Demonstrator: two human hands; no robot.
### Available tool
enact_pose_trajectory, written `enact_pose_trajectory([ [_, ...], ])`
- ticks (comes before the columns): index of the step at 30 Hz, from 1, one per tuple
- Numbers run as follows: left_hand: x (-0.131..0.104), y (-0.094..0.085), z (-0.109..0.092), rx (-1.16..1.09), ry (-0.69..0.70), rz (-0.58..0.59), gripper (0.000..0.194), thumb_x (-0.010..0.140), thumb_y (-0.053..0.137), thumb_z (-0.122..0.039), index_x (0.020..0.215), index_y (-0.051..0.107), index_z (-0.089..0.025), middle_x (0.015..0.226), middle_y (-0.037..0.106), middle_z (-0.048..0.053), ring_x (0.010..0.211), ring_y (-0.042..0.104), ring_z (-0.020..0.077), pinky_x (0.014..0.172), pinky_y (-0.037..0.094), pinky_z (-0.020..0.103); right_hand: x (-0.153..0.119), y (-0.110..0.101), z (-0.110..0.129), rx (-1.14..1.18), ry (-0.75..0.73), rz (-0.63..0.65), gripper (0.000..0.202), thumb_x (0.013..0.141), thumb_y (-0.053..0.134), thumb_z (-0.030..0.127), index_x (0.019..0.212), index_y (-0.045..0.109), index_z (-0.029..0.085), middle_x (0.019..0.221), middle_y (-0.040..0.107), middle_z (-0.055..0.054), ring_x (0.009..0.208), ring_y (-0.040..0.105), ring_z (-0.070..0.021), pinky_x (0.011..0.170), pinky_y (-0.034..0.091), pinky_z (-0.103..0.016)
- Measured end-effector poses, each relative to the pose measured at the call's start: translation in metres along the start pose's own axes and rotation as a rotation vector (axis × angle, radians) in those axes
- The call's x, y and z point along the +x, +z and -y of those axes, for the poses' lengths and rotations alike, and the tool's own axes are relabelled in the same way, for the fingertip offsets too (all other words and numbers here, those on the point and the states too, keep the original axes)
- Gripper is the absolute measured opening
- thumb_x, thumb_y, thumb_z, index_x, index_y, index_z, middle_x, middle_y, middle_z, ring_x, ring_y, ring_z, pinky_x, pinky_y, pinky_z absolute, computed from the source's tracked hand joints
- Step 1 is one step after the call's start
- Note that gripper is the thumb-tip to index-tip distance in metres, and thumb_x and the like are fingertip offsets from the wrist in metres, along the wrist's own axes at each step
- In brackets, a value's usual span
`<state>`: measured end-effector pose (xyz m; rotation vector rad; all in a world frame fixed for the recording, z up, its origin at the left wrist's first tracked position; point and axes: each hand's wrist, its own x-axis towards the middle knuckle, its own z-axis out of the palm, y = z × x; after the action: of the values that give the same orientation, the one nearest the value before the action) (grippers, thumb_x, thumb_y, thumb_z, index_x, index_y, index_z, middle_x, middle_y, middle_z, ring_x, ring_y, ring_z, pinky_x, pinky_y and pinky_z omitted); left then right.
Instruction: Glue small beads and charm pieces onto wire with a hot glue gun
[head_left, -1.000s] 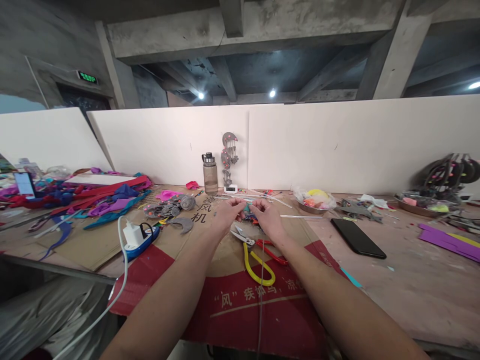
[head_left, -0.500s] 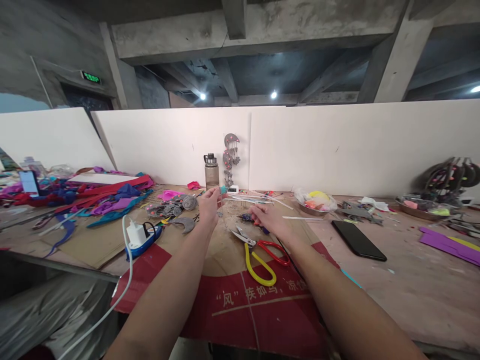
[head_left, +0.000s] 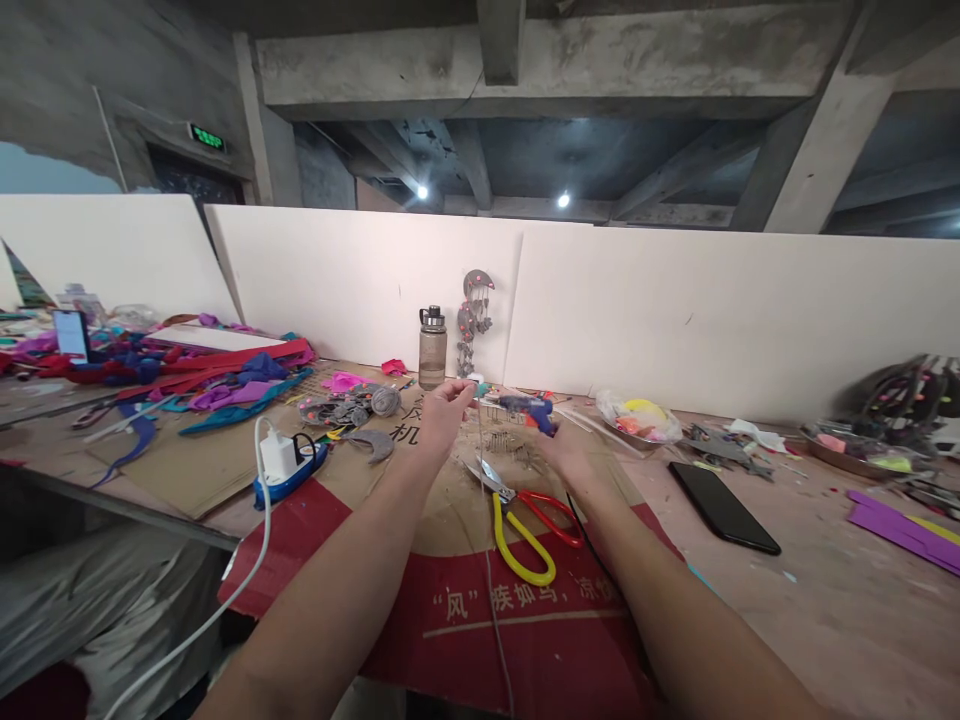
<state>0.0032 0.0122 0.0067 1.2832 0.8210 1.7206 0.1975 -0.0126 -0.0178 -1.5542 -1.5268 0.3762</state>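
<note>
My left hand (head_left: 448, 412) pinches a small teal piece (head_left: 481, 389), from which a thin grey cord (head_left: 489, 560) hangs down across the cardboard. To its right, my right hand (head_left: 559, 440) is closed around a blue glue gun (head_left: 536, 408), whose dark nozzle points left toward the teal piece. Below both hands, scissors (head_left: 517, 510) with one red and one yellow handle lie on the red and brown cardboard (head_left: 450, 640). Small thin wire pieces (head_left: 502, 440) lie on the cardboard between the hands.
A bottle (head_left: 433, 350) stands behind my left hand, beside a grey hanging ornament (head_left: 476, 310). Colourful fabric strips (head_left: 225, 375) and a blue power strip (head_left: 291, 476) are at left. A black phone (head_left: 724, 507) and a bag of bright pieces (head_left: 637, 418) lie at right.
The glue gun has been lifted off the cardboard in my right hand and now points left. My left hand has shifted slightly right with the teal piece. The camera view has tilted slightly.
</note>
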Motion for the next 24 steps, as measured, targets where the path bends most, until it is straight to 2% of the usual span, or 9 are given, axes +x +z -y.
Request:
enact_pose_trajectory([
  [2, 0.001, -0.001, 0.002, -0.003, 0.008, -0.018, 0.026, 0.067, 0.069, -0.038, 0.08, 0.069, -0.015, 0.073, 0.066, 0.002, 0.057, 0.056, 0.0087, 0.043, 0.032, 0.017, 0.0, -0.005, 0.009, 0.236, 0.017, -0.037, 0.014, 0.07, 0.059, 0.031, 0.075, 0.057, 0.019, 0.058, 0.058, -0.002, 0.052, 0.053, -0.016, 0.048, 0.043, -0.027],
  [5, 0.002, -0.002, 0.002, -0.046, -0.015, -0.039, 0.027, 0.065, 0.07, -0.037, 0.08, 0.069, -0.015, 0.071, 0.065, 0.002, 0.056, 0.054, 0.0076, 0.043, 0.031, 0.017, -0.007, -0.01, 0.024, 0.575, 0.134, 0.084, 0.02, 0.07, 0.062, 0.036, 0.075, 0.053, 0.02, 0.06, 0.054, 0.0, 0.048, 0.048, -0.0121, 0.046, 0.043, -0.026],
  [8, 0.003, -0.003, 0.001, -0.152, -0.093, -0.043, 0.027, 0.063, 0.072, -0.036, 0.078, 0.068, -0.014, 0.071, 0.065, 0.002, 0.056, 0.055, 0.0072, 0.045, 0.033, 0.016, -0.014, -0.012, 0.033, 0.687, 0.168, 0.127, 0.025, 0.071, 0.064, 0.04, 0.079, 0.052, 0.02, 0.064, 0.054, 0.002, 0.049, 0.047, -0.0098, 0.045, 0.043, -0.023],
  [12, 0.004, -0.005, 0.0, -0.265, -0.208, -0.049, 0.028, 0.06, 0.075, -0.034, 0.078, 0.067, -0.014, 0.071, 0.066, 0.002, 0.058, 0.057, 0.0077, 0.049, 0.038, 0.017, -0.015, -0.012, 0.038, 0.748, 0.027, 0.077, 0.033, 0.072, 0.063, 0.036, 0.099, 0.051, 0.022, 0.079, 0.061, 0.001, 0.061, 0.056, -0.0118, 0.053, 0.048, -0.024],
  [14, 0.005, -0.005, 0.0, -0.277, -0.229, -0.042, 0.029, 0.06, 0.076, -0.033, 0.079, 0.067, -0.014, 0.071, 0.066, 0.002, 0.058, 0.058, 0.0076, 0.05, 0.04, 0.017, -0.016, -0.013, 0.042, 0.739, -0.033, 0.069, 0.036, 0.073, 0.061, 0.037, 0.103, 0.047, 0.023, 0.082, 0.062, 0.001, 0.066, 0.06, -0.0136, 0.055, 0.049, -0.025],
  [19, 0.004, -0.006, 0.003, -0.28, -0.218, -0.03, 0.029, 0.061, 0.075, -0.032, 0.082, 0.067, -0.014, 0.075, 0.067, 0.002, 0.059, 0.059, 0.008, 0.053, 0.043, 0.018, -0.027, -0.015, 0.053, 0.515, -0.126, 0.095, 0.035, 0.078, 0.052, 0.036, 0.11, 0.044, 0.023, 0.079, 0.064, 0.0, 0.057, 0.057, -0.014, 0.054, 0.046, -0.026],
  [21, 0.004, -0.006, 0.003, -0.293, -0.213, -0.029, 0.028, 0.061, 0.075, -0.032, 0.081, 0.066, -0.014, 0.074, 0.066, 0.002, 0.061, 0.06, 0.0085, 0.054, 0.044, 0.019, -0.031, -0.014, 0.053, 0.391, -0.198, 0.063, 0.037, 0.08, 0.05, 0.035, 0.115, 0.045, 0.024, 0.089, 0.066, -0.003, 0.067, 0.06, -0.0163, 0.061, 0.047, -0.029],
  [24, 0.003, -0.006, 0.003, -0.286, -0.201, -0.032, 0.025, 0.062, 0.074, -0.032, 0.075, 0.063, -0.015, 0.072, 0.065, 0.001, 0.062, 0.06, 0.0086, 0.054, 0.044, 0.018, -0.033, -0.01, 0.049, 0.211, -0.326, -0.022, 0.041, 0.082, 0.05, 0.034, 0.122, 0.044, 0.023, 0.104, 0.065, -0.006, 0.093, 0.06, -0.0215, 0.079, 0.046, -0.034],
])
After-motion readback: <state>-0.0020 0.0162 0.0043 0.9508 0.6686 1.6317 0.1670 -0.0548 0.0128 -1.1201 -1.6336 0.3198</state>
